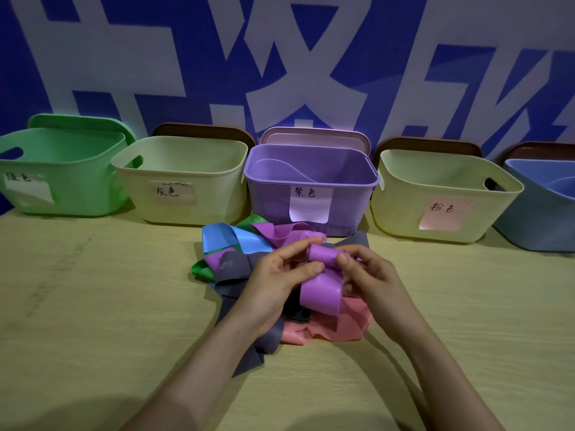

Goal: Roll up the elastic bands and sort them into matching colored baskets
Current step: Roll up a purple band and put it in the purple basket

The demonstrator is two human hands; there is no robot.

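we pinch a half-rolled purple band (pixel 320 275) between our left hand (pixel 280 281) and right hand (pixel 370 275) above the pile (pixel 236 269), while the purple basket (pixel 311 181) seems to hold one band already.

place: a staged sorting station, probably in an office or demo room rather than a home.
backdrop: a blue wall banner (pixel 311 73) with huge white characters fills the whole back, close behind the desk.
surface: a plain, pale wood-grain desk (pixel 93 306).
far edge: a green basket (pixel 77 194), cream basket (pixel 217 197), purple basket (pixel 270 197), second cream basket (pixel 404 213) and blue basket (pixel 535 225) stand in a row, with lids (pixel 314 136) propped behind them.
labels: handwritten paper labels (pixel 309 200) are stuck on the basket fronts.
light: dim and bluish.
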